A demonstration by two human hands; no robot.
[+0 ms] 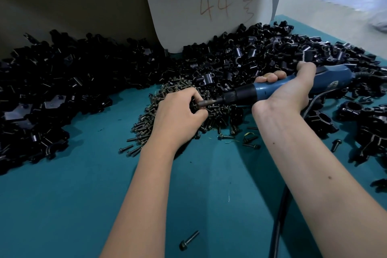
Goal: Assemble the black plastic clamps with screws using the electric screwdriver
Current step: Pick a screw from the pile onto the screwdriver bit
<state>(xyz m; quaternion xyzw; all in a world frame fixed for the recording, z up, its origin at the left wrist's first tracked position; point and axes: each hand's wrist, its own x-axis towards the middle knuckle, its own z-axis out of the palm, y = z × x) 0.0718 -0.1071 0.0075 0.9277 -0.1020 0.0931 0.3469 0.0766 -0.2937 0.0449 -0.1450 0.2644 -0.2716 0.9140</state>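
My right hand (289, 92) grips a blue electric screwdriver (272, 90), held level with its bit pointing left. The bit's tip meets my left hand (178, 111), whose fingers are closed around a small dark screw at the tip; the screw is mostly hidden by the fingers. Both hands hover over a heap of dark screws (184, 111) in the middle of the teal table (62, 195). Black plastic clamp parts lie in a big pile behind the hands (240, 63) and in another pile on the left (52, 81).
Assembled clamps (364, 123) lie at the right edge. A white card marked "44" (209, 6) leans on a cardboard wall at the back. The screwdriver's black cord (278, 226) runs down under my right forearm. A stray screw (188, 241) lies near the front.
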